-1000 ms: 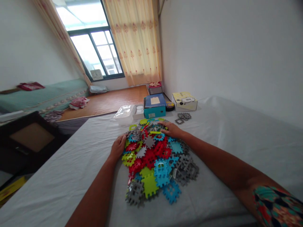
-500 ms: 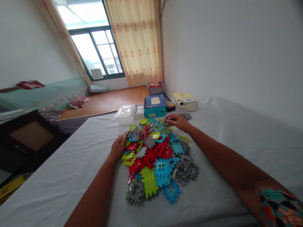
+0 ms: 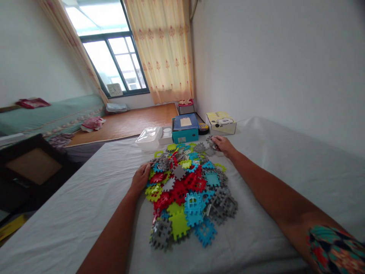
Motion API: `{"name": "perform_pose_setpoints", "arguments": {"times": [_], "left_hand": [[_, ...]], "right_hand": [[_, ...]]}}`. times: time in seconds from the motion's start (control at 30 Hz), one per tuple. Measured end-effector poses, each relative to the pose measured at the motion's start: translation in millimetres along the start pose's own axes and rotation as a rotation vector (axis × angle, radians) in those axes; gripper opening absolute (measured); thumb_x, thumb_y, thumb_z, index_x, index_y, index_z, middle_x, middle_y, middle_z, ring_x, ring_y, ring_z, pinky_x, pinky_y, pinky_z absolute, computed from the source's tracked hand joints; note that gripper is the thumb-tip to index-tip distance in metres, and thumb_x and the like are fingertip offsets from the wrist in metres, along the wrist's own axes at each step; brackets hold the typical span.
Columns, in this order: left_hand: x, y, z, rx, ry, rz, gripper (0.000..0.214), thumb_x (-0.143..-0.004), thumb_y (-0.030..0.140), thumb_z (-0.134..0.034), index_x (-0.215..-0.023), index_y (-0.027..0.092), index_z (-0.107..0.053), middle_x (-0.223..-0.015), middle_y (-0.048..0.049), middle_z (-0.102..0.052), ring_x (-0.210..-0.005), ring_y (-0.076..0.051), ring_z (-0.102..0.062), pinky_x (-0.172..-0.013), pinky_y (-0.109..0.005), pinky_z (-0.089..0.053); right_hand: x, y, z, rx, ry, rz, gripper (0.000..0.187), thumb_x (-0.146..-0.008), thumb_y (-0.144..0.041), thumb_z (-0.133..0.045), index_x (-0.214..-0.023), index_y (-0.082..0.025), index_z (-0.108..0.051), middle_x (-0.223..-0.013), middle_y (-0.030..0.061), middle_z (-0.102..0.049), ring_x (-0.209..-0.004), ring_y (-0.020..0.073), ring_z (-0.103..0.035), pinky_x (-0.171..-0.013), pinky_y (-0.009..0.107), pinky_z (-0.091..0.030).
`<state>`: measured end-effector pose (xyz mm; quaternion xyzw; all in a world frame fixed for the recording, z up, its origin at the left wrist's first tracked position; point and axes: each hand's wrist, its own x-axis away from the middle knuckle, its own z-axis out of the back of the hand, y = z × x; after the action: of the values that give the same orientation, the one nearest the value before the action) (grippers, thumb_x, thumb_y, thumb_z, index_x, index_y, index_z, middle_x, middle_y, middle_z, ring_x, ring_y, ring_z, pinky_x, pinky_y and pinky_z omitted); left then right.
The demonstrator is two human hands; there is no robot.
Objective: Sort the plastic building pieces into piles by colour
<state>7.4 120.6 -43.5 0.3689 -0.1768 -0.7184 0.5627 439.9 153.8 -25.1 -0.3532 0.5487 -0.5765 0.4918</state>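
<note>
A heap of interlocking plastic building tiles (image 3: 179,190) in red, blue, lime and grey lies in front of me, with notched edges and some window-like cut-outs. At the heap's far right side, my right hand (image 3: 222,144) pinches a grey building tile (image 3: 211,143) between thumb and fingers. My left hand (image 3: 140,177) rests against the heap's left edge, its fingers curled beside grey tiles (image 3: 162,163). Whatever those fingers hold, if anything, is hidden.
Beyond the heap stand a clear plastic container (image 3: 149,137), a blue-teal box (image 3: 185,128), a dark round tin (image 3: 203,128) and a yellow cartoon box (image 3: 221,122). A white sheet (image 3: 94,198) covers the surface. A wall rises on the right; a dark cabinet (image 3: 31,171) is on the left.
My right hand has moved right, off the top of the heap, and a grey tile now shows in its fingers. My left hand has stayed at the left edge.
</note>
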Motion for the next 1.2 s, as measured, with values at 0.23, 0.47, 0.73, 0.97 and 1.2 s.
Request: {"name": "perform_pose_setpoints", "arguments": {"times": [0.23,0.47,0.73,0.97,1.2], "left_hand": [[0.7,1.9,1.1,-0.012,0.0,0.011,0.056,-0.088,0.052,-0.033,-0.113,0.014,-0.065,-0.119,-0.0108,-0.065,-0.113,-0.024,-0.057,-0.103,-0.035,-0.04],[0.8,2.8,1.6,-0.017,-0.001,-0.003,0.055,-0.087,0.052,-0.034,-0.113,0.015,-0.065,-0.118,-0.0104,-0.066,-0.112,-0.025,-0.058,-0.102,-0.037,-0.041],[2.2,9.0,3.4,-0.008,-0.012,0.021,0.056,-0.087,0.054,-0.034,-0.112,0.015,-0.066,-0.118,-0.0102,-0.066,-0.113,-0.024,-0.057,-0.103,-0.036,-0.04],[1.2,6.9,2.7,-0.012,-0.014,0.016,0.057,-0.086,0.053,-0.034,-0.112,0.013,-0.066,-0.118,-0.0117,-0.065,-0.113,-0.025,-0.057,-0.103,-0.037,-0.04],[1.8,6.2,3.1,-0.007,-0.011,0.014,0.058,-0.086,0.054,-0.035,-0.112,0.013,-0.066,-0.117,-0.0117,-0.066,-0.112,-0.025,-0.058,-0.102,-0.037,-0.041]], "right_hand": [[-20.1,22.1,44.7,0.394,0.241,0.056,0.049,-0.077,-0.039,-0.06,-0.118,-0.012,-0.061,-0.094,0.0113,-0.067,-0.068,0.0177,-0.061,-0.061,0.029,-0.05],[-8.9,6.7,35.0,0.804,-0.162,0.448,0.031,-0.077,-0.038,-0.063,-0.101,-0.02,-0.071,-0.104,0.0088,-0.07,-0.094,0.0231,-0.063,-0.089,0.035,-0.045],[14.2,-0.4,9.0,0.996,-0.484,0.573,0.045,-0.073,-0.034,-0.067,-0.117,-0.026,-0.067,-0.125,0.0074,-0.063,-0.113,0.029,-0.053,-0.087,0.036,-0.044],[15.4,-15.8,8.4,1.076,-0.399,0.602,0.032,-0.08,-0.022,-0.056,-0.108,-0.022,-0.071,-0.106,0.0084,-0.071,-0.103,0.0246,-0.058,-0.087,0.034,-0.042],[15.1,-12.9,3.0,0.606,-0.496,0.119,0.041,-0.07,-0.019,-0.052,-0.107,-0.018,-0.069,-0.082,0.0047,-0.069,-0.066,0.0159,-0.059,-0.06,0.025,-0.046]]}}
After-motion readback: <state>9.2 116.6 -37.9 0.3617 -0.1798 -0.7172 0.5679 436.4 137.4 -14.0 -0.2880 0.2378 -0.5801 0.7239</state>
